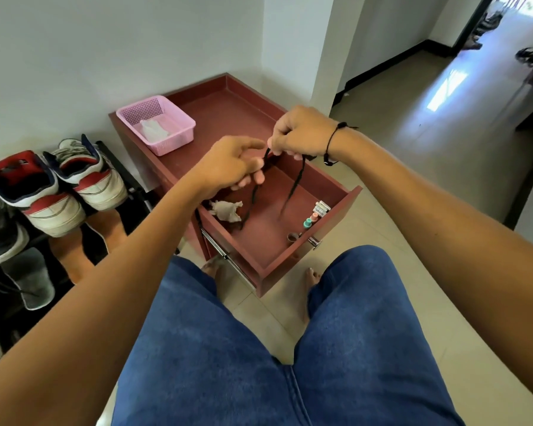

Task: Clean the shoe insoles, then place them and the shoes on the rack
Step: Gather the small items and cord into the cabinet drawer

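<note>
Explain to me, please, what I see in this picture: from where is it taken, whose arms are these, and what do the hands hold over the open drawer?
The picture comes from one camera worn on a person's head, looking forward and down. The two bare arms and the blue shorts belong to that person; no machine is here. The right hand and the left hand both pinch a black shoelace, whose ends hang into the open drawer of a red-brown cabinet. In the drawer lie a crumpled cloth and some small bottles. On the cabinet top stands a pink basket. At the left, a shoe rack holds red and white sneakers.
</note>
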Demonstrator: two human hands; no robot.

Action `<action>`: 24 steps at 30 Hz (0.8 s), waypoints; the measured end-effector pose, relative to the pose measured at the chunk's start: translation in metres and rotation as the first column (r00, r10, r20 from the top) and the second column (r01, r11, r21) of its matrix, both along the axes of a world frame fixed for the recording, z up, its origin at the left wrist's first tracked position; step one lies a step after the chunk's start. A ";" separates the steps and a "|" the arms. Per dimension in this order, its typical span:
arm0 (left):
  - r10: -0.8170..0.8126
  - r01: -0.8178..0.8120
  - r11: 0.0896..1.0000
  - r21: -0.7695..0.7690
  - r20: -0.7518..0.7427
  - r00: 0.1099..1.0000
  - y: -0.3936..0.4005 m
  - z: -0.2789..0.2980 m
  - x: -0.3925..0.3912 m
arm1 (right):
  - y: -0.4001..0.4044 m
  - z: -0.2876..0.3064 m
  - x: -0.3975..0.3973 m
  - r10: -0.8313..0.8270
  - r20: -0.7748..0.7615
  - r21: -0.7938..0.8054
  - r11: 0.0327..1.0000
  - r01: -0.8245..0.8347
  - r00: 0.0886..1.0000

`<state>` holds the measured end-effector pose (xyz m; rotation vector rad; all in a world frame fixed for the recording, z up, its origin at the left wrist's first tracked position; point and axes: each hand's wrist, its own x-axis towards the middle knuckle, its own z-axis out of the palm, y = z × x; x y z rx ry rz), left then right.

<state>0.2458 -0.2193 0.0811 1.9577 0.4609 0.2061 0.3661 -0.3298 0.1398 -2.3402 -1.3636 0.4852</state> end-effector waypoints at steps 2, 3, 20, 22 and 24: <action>-0.005 0.003 0.996 0.087 0.027 1.000 -0.004 0.014 0.007 | 0.004 -0.003 -0.003 0.007 0.027 0.009 1.000 -0.007 1.000; 0.011 -0.014 0.993 0.115 0.026 1.000 -0.004 0.017 0.009 | 0.005 -0.002 -0.004 0.002 0.023 0.022 1.000 -0.003 1.000; 0.049 -0.050 0.997 0.056 0.018 0.999 0.003 0.012 0.005 | 0.001 0.009 -0.004 0.016 -0.019 0.040 0.999 -0.015 1.000; 0.073 -0.077 0.994 0.081 0.046 0.996 0.000 0.019 0.012 | 0.004 0.010 -0.006 0.029 -0.006 0.038 0.999 -0.028 1.000; 0.101 -0.103 0.993 0.061 0.037 0.994 0.002 0.016 0.012 | 0.001 0.015 -0.002 0.001 -0.022 0.053 0.999 0.000 1.000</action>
